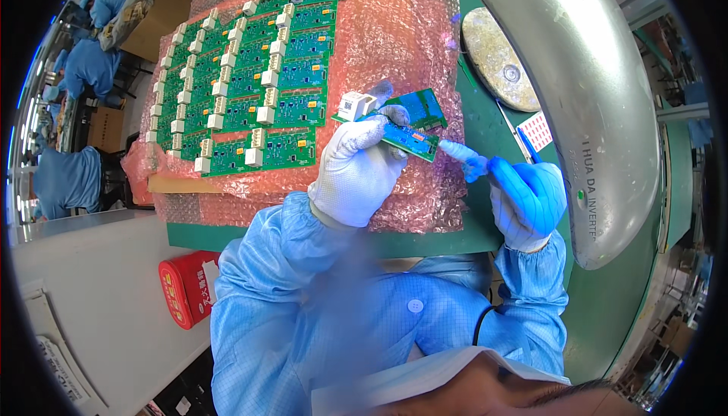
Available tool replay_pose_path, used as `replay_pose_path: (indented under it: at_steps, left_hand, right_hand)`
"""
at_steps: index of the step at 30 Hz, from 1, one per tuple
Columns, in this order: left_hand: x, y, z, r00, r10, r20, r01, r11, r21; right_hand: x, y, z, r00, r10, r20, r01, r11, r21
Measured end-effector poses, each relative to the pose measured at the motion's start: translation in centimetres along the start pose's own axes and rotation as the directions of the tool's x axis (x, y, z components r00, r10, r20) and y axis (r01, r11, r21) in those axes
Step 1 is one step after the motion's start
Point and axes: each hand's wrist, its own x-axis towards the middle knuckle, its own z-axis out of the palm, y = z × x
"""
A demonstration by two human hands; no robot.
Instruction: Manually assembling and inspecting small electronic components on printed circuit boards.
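Inside its white glove, my left hand (358,167) is closed around green circuit boards, seemingly two held together. The lower board (413,141) slants toward my right hand, and the upper board (425,106) shows behind my fingers. A white block connector (355,106) juts out at the left end. My gloved right hand (528,197), lit blue, has its fingers bent together. A pale blue-white, crumpled-looking tip (464,158) reaches from it to the lower board's right corner. Whether that is a glove fingertip or a held piece, I cannot tell.
Rows of green circuit boards (292,101) with white connectors lie on pink bubble wrap (394,29) over a green table (474,219). A large silver lamp housing (599,97) overhangs the right. A round stone-like disc (500,59), a blue pen (528,144) and a red box (186,288) are nearby.
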Motion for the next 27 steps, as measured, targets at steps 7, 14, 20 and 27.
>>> replay_pose_path:
  at_steps: [7, 14, 20, 27]
  left_hand:
    - [0.1, 0.0, 0.4, 1.0, 0.011, -0.021, -0.011, 0.999, 0.031]
    - [0.3, -0.1, 0.2, 0.995, -0.082, -0.052, 0.08, 0.995, -0.052]
    - [0.6, 0.3, 0.9, 0.993, -0.117, 0.002, 0.117, 0.992, -0.04]
    - [0.3, 0.5, 0.8, 0.988, -0.153, -0.014, 0.152, 0.985, -0.084]
  right_hand:
    - [0.1, 0.2, 0.7, 0.995, -0.095, -0.025, 0.094, 0.995, -0.042]
    - [0.7, 0.2, 0.1, 0.992, -0.129, -0.009, 0.129, 0.991, 0.028]
    - [0.4, 0.5, -0.6, 0.996, -0.089, -0.024, 0.089, 0.996, -0.001]
    - [0.9, -0.2, -1.2, 0.996, -0.074, 0.044, 0.066, 0.984, 0.167]
